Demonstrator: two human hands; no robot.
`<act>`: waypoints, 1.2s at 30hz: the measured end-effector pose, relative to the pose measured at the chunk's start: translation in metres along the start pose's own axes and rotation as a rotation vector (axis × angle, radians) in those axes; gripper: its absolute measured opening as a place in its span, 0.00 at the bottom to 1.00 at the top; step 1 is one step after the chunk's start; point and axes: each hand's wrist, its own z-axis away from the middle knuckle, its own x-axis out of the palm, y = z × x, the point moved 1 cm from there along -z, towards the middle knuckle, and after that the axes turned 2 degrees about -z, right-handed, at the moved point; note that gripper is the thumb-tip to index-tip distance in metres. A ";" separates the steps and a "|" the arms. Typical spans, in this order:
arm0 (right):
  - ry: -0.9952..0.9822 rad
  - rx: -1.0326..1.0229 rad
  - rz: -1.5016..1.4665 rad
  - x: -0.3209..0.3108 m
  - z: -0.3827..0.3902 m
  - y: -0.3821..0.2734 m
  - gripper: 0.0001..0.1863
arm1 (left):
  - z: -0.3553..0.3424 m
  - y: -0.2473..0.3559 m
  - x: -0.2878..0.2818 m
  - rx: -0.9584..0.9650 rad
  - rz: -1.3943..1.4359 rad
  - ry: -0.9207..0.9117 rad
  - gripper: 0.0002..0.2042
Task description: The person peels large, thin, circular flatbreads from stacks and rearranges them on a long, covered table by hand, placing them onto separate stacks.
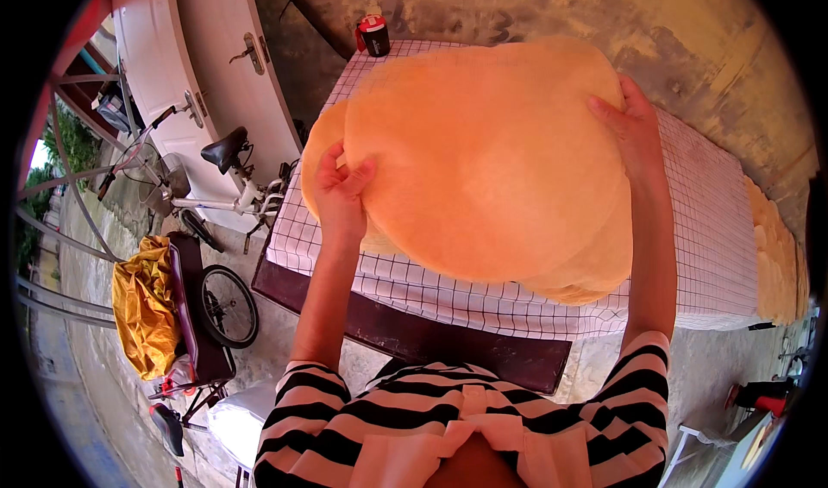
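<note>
A large, flat, rounded orange-tan sheet (487, 160) with a soft-looking surface spans the space between my two hands, over the table. I cannot make out what it is made of. At its left edge, my left hand (340, 193) pinches the rim between thumb and fingers. My right hand (631, 125) grips the upper right edge, thumb on top and fingers behind. Similar sheets (576, 283) lie in a pile underneath, showing along the lower right and at the left; most of that pile is hidden by the top sheet.
The table wears a checked white cloth (703, 220). A red and black jar or cup (373, 36) stands at its far left corner. More tan sheets (772, 255) are stacked at the right end. Left are a bicycle (226, 196), a cart with yellow cloth (145, 307) and white doors (216, 48).
</note>
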 end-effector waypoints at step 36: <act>-0.233 0.246 0.209 0.129 -0.110 0.248 0.13 | 0.000 -0.048 -0.144 -0.484 -0.032 0.391 0.12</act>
